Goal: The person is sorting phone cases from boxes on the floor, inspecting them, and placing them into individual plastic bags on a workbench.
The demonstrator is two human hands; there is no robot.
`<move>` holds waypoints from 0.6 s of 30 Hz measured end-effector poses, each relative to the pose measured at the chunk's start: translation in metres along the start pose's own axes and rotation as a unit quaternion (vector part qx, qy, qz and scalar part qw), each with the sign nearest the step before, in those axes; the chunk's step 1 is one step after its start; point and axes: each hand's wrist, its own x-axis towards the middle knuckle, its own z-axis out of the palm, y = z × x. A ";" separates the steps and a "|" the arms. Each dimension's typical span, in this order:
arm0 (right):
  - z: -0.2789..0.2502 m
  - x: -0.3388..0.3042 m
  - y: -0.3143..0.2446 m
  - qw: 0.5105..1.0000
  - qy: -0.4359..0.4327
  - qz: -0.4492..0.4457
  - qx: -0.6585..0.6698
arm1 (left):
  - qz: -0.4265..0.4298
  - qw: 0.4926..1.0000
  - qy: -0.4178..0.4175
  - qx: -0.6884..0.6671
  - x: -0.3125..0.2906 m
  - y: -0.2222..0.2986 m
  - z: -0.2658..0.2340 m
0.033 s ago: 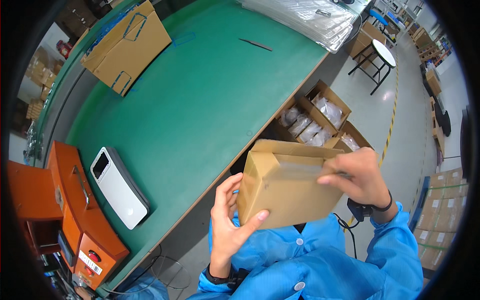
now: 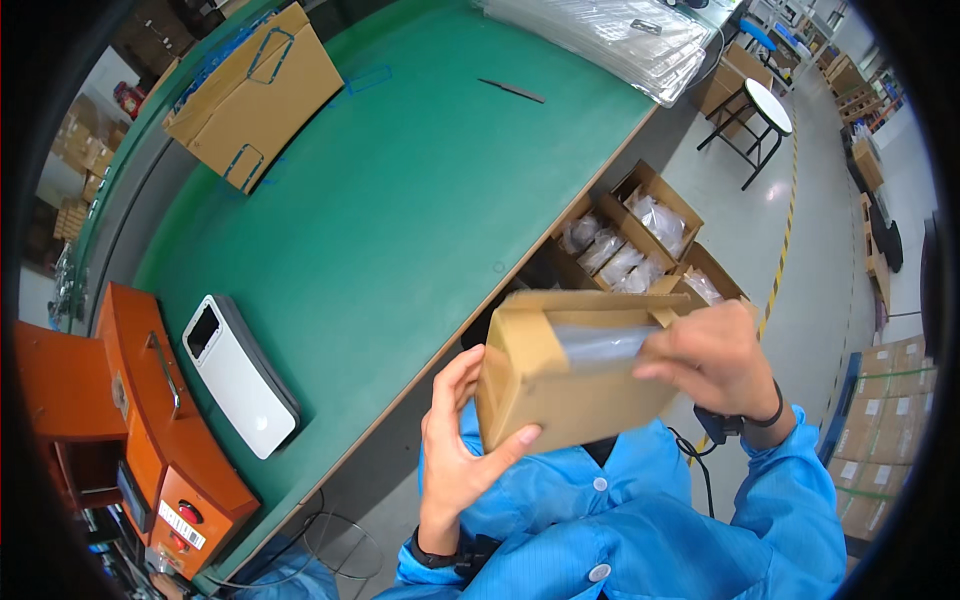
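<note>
A small brown cardboard box (image 2: 570, 400) is tilted above my lap, one long side open. Clear plastic wrapping (image 2: 600, 343) shows inside the opening. My left hand (image 2: 462, 440) grips the box's left end, thumb on the near face and fingers behind the end. At the opening's right end, my right hand (image 2: 712, 352) is closed in a pinch; motion blurs its fingertips, and what lies between them is hidden. A raised cardboard flap (image 2: 590, 300) runs along the box's far edge.
The green table (image 2: 400, 220) carries a white handheld device (image 2: 240, 375), an orange machine (image 2: 165, 400), a larger carton (image 2: 255, 100), dark tweezers (image 2: 512, 91) and stacked clear plastic trays (image 2: 610, 45). Open cartons with bagged items (image 2: 655, 220) stand beside its edge. A stool (image 2: 767, 107) is farther right.
The box has tilted, so its opening and the clear plastic inside now show more. My right hand has shifted slightly at the opening's right end; my left hand keeps its hold.
</note>
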 end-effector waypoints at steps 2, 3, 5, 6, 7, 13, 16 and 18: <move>0.010 -0.008 0.004 0.982 -0.023 -0.144 -0.118 | 0.087 0.981 -0.021 0.172 0.002 -0.009 -0.011; 0.022 -0.014 0.008 0.973 -0.001 -0.188 -0.132 | 0.078 0.975 -0.006 0.209 0.002 -0.013 -0.014; 0.046 -0.025 0.011 0.971 0.014 -0.199 -0.129 | 0.094 0.968 -0.027 0.231 0.006 -0.020 -0.024; 0.053 -0.030 0.010 0.969 0.030 -0.212 -0.124 | 0.108 0.960 -0.046 0.255 0.005 -0.024 -0.029; 0.051 -0.035 0.010 0.978 -0.064 -0.173 -0.094 | 0.112 0.957 -0.056 0.262 0.006 -0.029 -0.032; 0.032 -0.010 0.008 0.975 -0.198 -0.058 0.084 | 0.099 0.969 -0.056 0.218 0.004 -0.043 -0.034; 0.021 0.006 0.004 0.975 -0.216 -0.020 0.052 | 0.115 0.956 -0.068 0.261 0.004 -0.045 -0.037; 0.008 0.016 -0.002 0.957 -0.280 -0.051 -0.047 | 0.125 0.954 -0.071 0.263 0.002 -0.045 -0.036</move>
